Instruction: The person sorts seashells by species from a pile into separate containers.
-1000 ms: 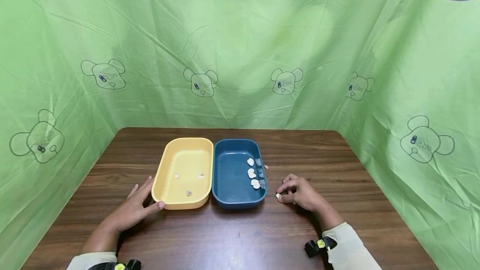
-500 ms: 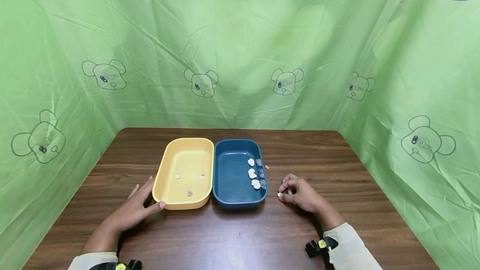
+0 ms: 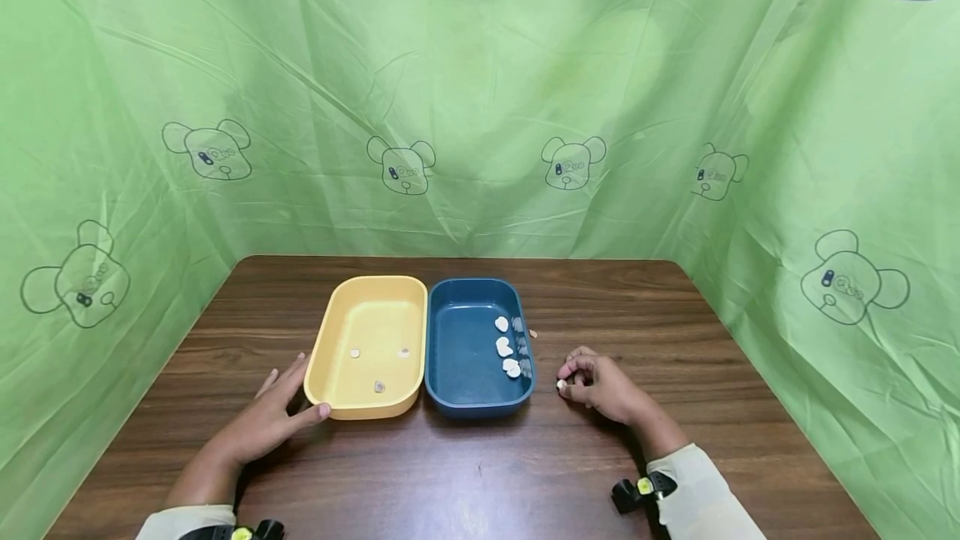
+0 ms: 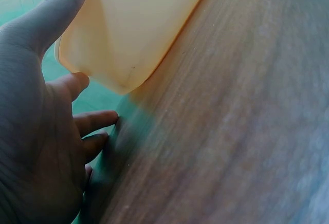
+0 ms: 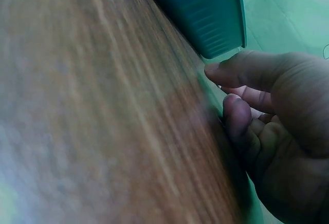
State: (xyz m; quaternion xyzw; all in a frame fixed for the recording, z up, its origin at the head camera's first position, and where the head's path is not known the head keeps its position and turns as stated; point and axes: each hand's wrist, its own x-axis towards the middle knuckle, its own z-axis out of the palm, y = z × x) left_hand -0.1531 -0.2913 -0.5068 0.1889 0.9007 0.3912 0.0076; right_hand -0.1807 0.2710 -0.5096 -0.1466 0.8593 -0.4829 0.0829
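My left hand (image 3: 258, 419) rests at the near left corner of a yellow plastic bin (image 3: 317, 344). Its thumb touches the rim and the other fingers stretch along the outer side. My right hand (image 3: 600, 386), low over the wooden table, pinches a small white shell-like or pebble-like piece (image 3: 561, 385) between thumb and fingers. In the right wrist view the piece is hidden by the fingers. A blue bin (image 3: 480, 408) stands against the yellow one, left of the right hand. Several white pieces (image 3: 503, 347) lie along its right side.
Three small pale or greyish pieces, one a grey piece (image 3: 379, 387), lie in the yellow bin. A small tan piece (image 3: 533, 333) lies on the table (image 3: 480, 482) just right of the blue bin. Green printed cloth (image 3: 487, 215) surrounds the table on three sides.
The right hand's fingertips have shifted slightly, with the small white piece turned or drawn a little inward between them. The left hand and both bins stay in place.
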